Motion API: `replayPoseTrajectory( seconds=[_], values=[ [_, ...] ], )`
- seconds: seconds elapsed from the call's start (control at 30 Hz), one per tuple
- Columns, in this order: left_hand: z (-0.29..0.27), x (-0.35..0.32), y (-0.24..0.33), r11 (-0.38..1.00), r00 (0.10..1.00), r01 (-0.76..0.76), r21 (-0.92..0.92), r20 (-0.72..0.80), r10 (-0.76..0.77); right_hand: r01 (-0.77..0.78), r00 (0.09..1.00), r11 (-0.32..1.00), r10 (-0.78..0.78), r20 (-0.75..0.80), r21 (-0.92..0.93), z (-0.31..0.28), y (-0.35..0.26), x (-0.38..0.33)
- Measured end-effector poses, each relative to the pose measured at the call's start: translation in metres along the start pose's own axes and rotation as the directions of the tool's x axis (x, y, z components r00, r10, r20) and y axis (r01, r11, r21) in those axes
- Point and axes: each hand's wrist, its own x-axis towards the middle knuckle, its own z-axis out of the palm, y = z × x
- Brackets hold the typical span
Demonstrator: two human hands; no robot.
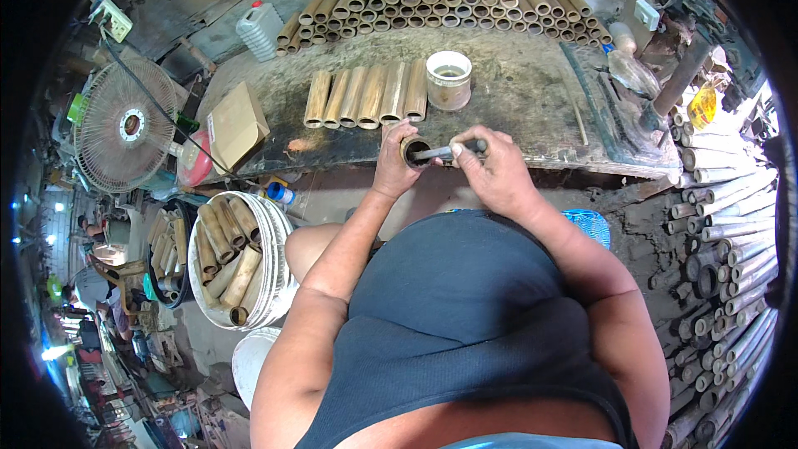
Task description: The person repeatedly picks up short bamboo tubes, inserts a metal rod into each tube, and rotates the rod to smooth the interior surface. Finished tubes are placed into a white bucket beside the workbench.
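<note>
My left hand [392,166] is wrapped round a short bamboo tube [407,146], its dark open end facing me. In my right hand [497,173], a slim grey rod [434,152] is pinched between thumb and fingers. The rod's left end reaches into the tube's mouth, where its tip is hidden. Just beyond my hands, a row of several bamboo tubes [350,96] lies side by side on the worn wooden table [515,112]. Right of that row stands a whitish pot [449,93] with a pale rim; its contents are hard to make out.
Stacked bamboo tubes [421,10] line the table's back. At left are a fan [130,123], a cardboard box [235,129], a clear jug [259,30] and a white bucket [278,281] of tubes. A metal fixture [665,104] and piled tubes [731,237] flank the right side.
</note>
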Motion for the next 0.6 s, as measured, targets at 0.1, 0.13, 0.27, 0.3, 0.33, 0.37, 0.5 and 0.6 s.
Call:
replayPoseTrajectory(
  seconds=[0.1, 0.13, 0.27, 0.3, 0.33, 0.37, 0.5, 0.6],
  values=[
    [-0.005, -0.003, 0.0, 1.0, 1.0, 0.001, -0.017, -0.019, -0.001, -0.041, 0.999, 0.996, 0.039, 0.026, 0.083, 0.001, -0.002, 0.003],
    [-0.006, -0.005, 0.001, 1.0, 1.0, -0.003, -0.017, -0.023, 0.002, 0.088, 0.996, 0.995, -0.089, -0.014, -0.043, 0.002, -0.004, 0.003],
    [-0.011, -0.009, 0.005, 1.0, 1.0, -0.001, -0.021, -0.005, 0.001, 0.362, 0.925, 0.865, -0.381, 0.014, -0.348, 0.008, -0.018, 0.001],
    [-0.012, -0.01, 0.005, 1.0, 1.0, 0.01, -0.021, -0.001, -0.01, 0.384, 0.917, 0.847, -0.397, 0.043, -0.368, 0.009, -0.02, 0.001],
    [-0.013, -0.011, 0.005, 1.0, 1.0, 0.014, -0.024, -0.004, -0.014, 0.331, 0.941, 0.891, -0.336, 0.039, -0.312, 0.009, -0.022, 0.002],
    [-0.013, -0.011, 0.005, 0.999, 1.0, 0.029, -0.027, -0.01, -0.029, 0.242, 0.97, 0.941, -0.242, 0.029, -0.235, 0.008, -0.023, 0.003],
    [-0.013, -0.015, 0.005, 1.0, 0.998, -0.009, -0.002, -0.067, 0.008, 0.136, 0.99, 0.976, -0.128, 0.059, -0.169, 0.007, -0.024, 0.005],
    [-0.01, -0.019, 0.004, 1.0, 0.999, -0.002, -0.016, -0.052, 0.002, 0.351, 0.936, 0.85, -0.32, 0.144, -0.393, 0.011, -0.028, 0.003]
  ],
)
